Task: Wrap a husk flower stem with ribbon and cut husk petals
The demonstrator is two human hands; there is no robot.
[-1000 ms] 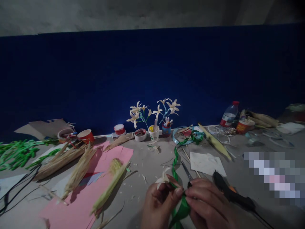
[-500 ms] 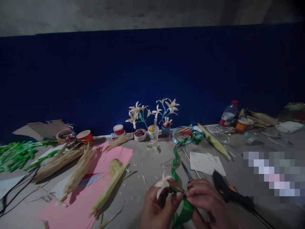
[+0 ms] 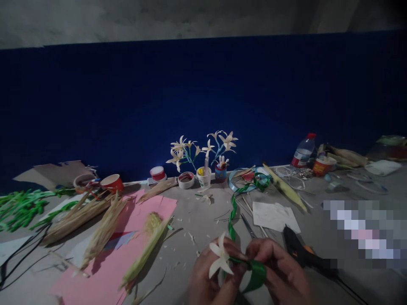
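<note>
Near the bottom of the view, my left hand [image 3: 211, 273] is closed on a pale handmade flower [image 3: 221, 257] by its stem, just below the petals. Green ribbon [image 3: 256, 275] passes round the stem, and my right hand [image 3: 280, 269] pinches it close beside the left fingers. A loop of this ribbon hangs under the right fingers. Its long twisted tail runs up the table to a green coil [image 3: 262, 181]. The fingertips meet at the stem, so the exact grip is partly hidden. Scissors [image 3: 248, 225] lie just beyond the hands.
A black glue gun [image 3: 305, 250] lies right of my hands, beside a white paper square [image 3: 276, 216]. Pink paper [image 3: 95, 284] and corn husks [image 3: 146, 254] spread to the left. Finished flowers [image 3: 219, 144], a white cup [image 3: 204, 178] and a bottle [image 3: 304, 150] stand at the back.
The flower has turned, showing its petals more openly. My right hand has shifted slightly up and right, and the ribbon loop beneath it has swung to the right.
</note>
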